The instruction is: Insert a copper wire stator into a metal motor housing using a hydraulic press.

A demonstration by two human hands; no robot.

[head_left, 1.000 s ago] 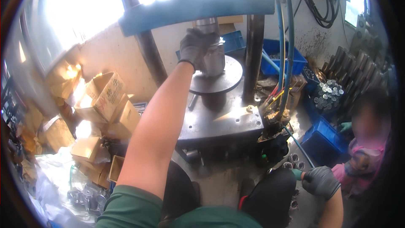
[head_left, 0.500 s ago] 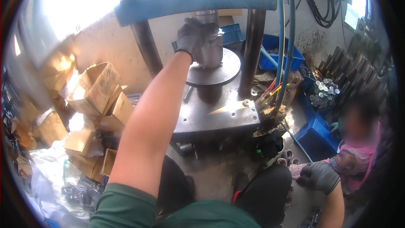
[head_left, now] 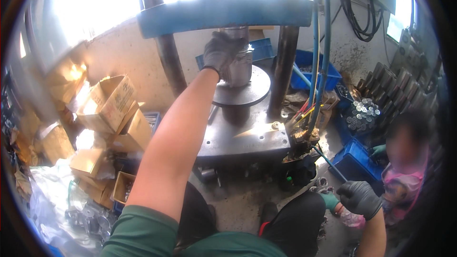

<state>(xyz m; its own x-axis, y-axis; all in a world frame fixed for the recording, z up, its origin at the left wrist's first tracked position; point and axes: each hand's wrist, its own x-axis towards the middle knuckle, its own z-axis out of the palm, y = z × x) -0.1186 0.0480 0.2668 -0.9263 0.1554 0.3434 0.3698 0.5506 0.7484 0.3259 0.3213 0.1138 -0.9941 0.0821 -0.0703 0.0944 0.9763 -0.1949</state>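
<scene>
My left hand [head_left: 223,53], in a dark grey glove, is wrapped around the upper left side of a metal cylinder [head_left: 241,70]. Its fingertips are partly hidden. The cylinder stands upright on the round steel plate [head_left: 254,85] of a press, directly under the ram [head_left: 236,32]. Low at the right, my right hand [head_left: 360,199], gloved alike, is closed in a fist around the near end of a thin blue-green lever rod [head_left: 332,165]. The rod slants away toward the base of the press.
A blue crossbeam [head_left: 223,14] spans the press columns. Hoses [head_left: 327,43] hang at its right. A co-worker [head_left: 404,176] sits at the right by a blue crate [head_left: 354,157]; a green-gloved hand [head_left: 328,201] reaches near my right knee. Cardboard boxes [head_left: 107,104] crowd the left.
The view has shifted slightly, so the press sits lower in the picture. My right hand is a little higher. The co-worker's green-gloved hand now shows beside my knee. My left hand stays on the cylinder.
</scene>
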